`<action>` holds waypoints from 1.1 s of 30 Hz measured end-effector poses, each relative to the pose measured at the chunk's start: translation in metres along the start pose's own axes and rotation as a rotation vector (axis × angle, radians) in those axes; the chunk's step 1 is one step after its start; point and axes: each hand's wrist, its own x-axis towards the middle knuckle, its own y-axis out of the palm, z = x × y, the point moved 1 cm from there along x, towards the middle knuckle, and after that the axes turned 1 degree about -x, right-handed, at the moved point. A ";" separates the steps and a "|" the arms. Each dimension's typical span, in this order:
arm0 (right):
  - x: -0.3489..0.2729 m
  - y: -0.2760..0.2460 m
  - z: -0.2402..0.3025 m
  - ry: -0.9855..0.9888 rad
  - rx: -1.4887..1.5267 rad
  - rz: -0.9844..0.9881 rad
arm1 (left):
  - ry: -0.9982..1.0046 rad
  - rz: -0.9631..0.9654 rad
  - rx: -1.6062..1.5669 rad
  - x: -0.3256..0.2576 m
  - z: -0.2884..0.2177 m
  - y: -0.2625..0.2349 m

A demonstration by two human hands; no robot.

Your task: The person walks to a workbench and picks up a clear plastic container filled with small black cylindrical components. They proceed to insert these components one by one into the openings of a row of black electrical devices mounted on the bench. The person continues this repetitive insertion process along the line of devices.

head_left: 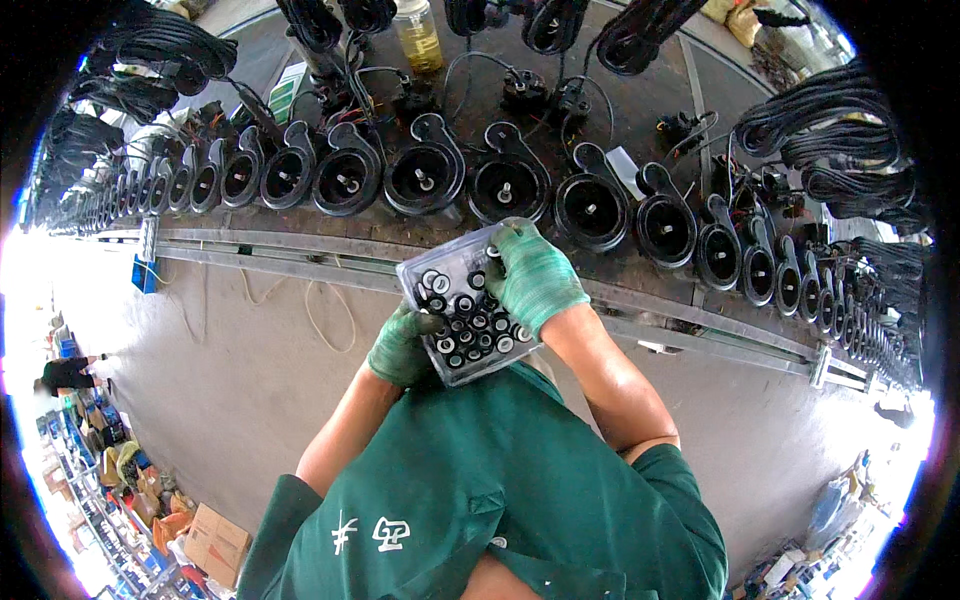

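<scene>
A clear plastic box (452, 248) is tilted in front of my chest, by the bench edge. Inside lie many small black rings (470, 325) with pale metal or white centres. My left hand (402, 348), in a green glove, grips the box's left side with the thumb over its rim. The right hand (535, 272), gloved likewise, bends over the box's far right corner. Its fingers are drawn together on one of the small rings, only partly visible at the fingertips. Just beyond stands a black round pump housing (507, 188) with a metal shaft at its centre.
Similar black housings (425, 178) line the bench in a long curved row. Behind them lie coiled black cables (640, 35) and a jar of yellowish liquid (420, 38). A metal rail (270, 257) edges the bench. A cardboard box (215, 545) and another person (68, 375) are at left.
</scene>
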 end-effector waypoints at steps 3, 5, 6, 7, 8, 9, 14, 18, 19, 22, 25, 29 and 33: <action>-0.001 0.005 0.000 0.055 0.014 -0.035 | -0.018 0.013 -0.008 0.000 0.000 0.000; -0.007 0.009 0.003 0.035 0.067 -0.185 | -0.008 0.041 -0.018 0.000 0.000 0.003; -0.010 0.012 0.005 0.024 0.090 -0.258 | -0.002 0.055 -0.026 0.000 0.001 0.004; -0.012 0.015 0.007 -0.006 0.129 -0.342 | -0.005 0.044 -0.016 -0.002 0.001 0.003; -0.014 0.017 0.009 -0.037 0.165 -0.429 | -0.009 0.039 -0.005 -0.004 0.000 0.003; -0.014 0.020 0.008 -0.068 0.201 -0.516 | -0.013 0.033 0.007 -0.005 -0.001 0.003; -0.015 0.039 0.005 0.025 0.116 -0.302 | -0.060 0.080 -0.092 -0.008 -0.005 -0.002; -0.018 0.038 0.011 0.020 0.050 -0.293 | -0.067 0.089 -0.100 -0.013 -0.010 -0.011; -0.018 0.037 0.011 0.022 0.063 -0.293 | -0.071 0.084 -0.102 -0.014 -0.012 -0.014; -0.018 0.030 0.023 0.043 0.179 -0.295 | -0.077 0.152 -0.126 -0.011 -0.017 -0.020; -0.022 0.030 0.037 0.025 0.258 -0.348 | -0.083 0.172 -0.148 -0.011 -0.017 -0.023; -0.035 0.033 0.047 0.030 0.356 -0.368 | -0.100 0.223 -0.205 -0.010 -0.015 -0.026; -0.042 0.039 0.036 0.096 0.537 -0.273 | -0.136 0.252 -0.193 -0.009 -0.016 -0.034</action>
